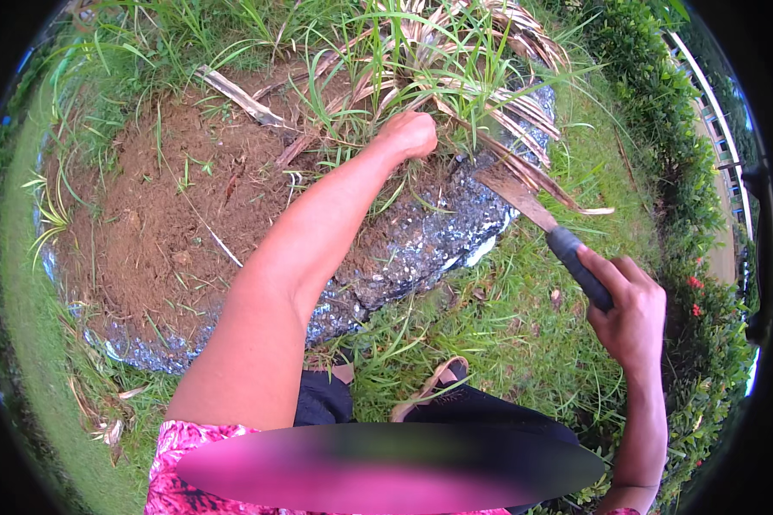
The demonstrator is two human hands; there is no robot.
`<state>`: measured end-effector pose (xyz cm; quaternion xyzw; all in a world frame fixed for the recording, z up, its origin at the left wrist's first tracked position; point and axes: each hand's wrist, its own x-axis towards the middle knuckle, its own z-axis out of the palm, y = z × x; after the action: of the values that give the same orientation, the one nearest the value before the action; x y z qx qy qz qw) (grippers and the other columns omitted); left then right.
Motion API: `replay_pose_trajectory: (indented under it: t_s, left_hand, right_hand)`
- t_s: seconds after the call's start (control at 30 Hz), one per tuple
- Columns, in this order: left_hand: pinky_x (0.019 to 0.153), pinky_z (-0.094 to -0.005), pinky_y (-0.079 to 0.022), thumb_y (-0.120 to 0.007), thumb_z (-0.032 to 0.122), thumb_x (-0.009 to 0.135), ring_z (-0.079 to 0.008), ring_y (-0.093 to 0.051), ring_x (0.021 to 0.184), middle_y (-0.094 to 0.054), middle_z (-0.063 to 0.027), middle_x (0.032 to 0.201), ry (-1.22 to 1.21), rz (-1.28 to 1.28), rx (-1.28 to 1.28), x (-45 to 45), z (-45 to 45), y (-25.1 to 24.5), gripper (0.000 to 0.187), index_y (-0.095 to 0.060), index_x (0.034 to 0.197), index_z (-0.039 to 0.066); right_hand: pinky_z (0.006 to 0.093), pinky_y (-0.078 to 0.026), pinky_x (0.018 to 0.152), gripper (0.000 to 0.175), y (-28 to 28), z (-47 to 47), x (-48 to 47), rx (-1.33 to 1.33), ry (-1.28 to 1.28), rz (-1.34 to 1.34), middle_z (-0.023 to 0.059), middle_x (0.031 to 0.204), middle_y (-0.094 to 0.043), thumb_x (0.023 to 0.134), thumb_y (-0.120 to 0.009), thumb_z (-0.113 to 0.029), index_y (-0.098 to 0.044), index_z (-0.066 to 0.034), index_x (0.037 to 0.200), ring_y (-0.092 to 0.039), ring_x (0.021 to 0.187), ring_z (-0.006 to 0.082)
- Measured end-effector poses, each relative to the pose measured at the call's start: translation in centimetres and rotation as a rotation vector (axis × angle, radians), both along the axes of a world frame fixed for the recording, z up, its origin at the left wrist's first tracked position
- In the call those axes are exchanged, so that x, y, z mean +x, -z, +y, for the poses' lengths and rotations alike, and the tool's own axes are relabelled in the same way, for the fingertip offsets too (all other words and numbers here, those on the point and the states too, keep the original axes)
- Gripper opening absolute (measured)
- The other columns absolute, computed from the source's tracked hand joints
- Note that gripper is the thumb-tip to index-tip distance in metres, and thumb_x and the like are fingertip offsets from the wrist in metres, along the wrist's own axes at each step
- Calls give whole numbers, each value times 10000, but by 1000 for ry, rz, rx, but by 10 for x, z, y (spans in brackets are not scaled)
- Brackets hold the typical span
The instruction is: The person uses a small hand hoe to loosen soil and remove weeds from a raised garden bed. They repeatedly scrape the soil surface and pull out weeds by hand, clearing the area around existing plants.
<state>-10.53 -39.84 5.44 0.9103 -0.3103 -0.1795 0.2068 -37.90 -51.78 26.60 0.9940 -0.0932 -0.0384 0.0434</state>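
My left hand is closed around some grass at the base of a green clump, above the soil near the bed's edge. A wrapped dark handle is gripped in my right hand. Its broad, dirt-stained blade, that of a machete-like knife, points up and left, with its tip near the stone rim and some dry leaves. Long dry brown leaves droop from the clump over the rim, above the blade. My left fingertips and the stems they hold are mostly hidden.
Bare brown soil fills the bed's left part, with a dry stalk piece at its upper side. A small striped plant stands at the left rim. A leafy hedge with red flowers runs along the right. My sandaled foot is on grass below.
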Motion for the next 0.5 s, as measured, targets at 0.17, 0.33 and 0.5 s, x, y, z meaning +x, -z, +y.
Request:
replay_pose_trajectory:
  t_s: [0.17, 0.33, 0.5]
  left_hand:
    - [891, -449, -471, -463, 106, 756, -405, -604, 1005, -627, -262, 1048, 56, -45, 13, -12, -7, -6, 340, -657, 1015, 1]
    - [880, -442, -484, -476, 99, 742, -391, -615, 997, -615, -269, 1076, -4, 1, 25, -21, -5, -18, 335, -653, 997, -28]
    - [901, -438, -472, -502, 109, 743, -386, -603, 1028, -618, -251, 1087, 9, 42, 80, -12, -2, -19, 333, -656, 1015, -7]
  right_hand:
    - [405, -523, 597, 516, 106, -11, 37, -53, -231, -25, 109, 778, -573, 726, -595, -50, -574, -222, 1212, -635, 700, 274]
    - [398, -523, 652, 635, 146, -37, 10, 154, -115, -196, 90, 812, -557, 636, -681, -49, -570, -266, 1222, -628, 759, 276]
    - [386, -530, 678, 577, 99, -32, 10, 81, -83, -97, 76, 772, -560, 652, -676, -48, -606, -257, 1185, -628, 746, 260]
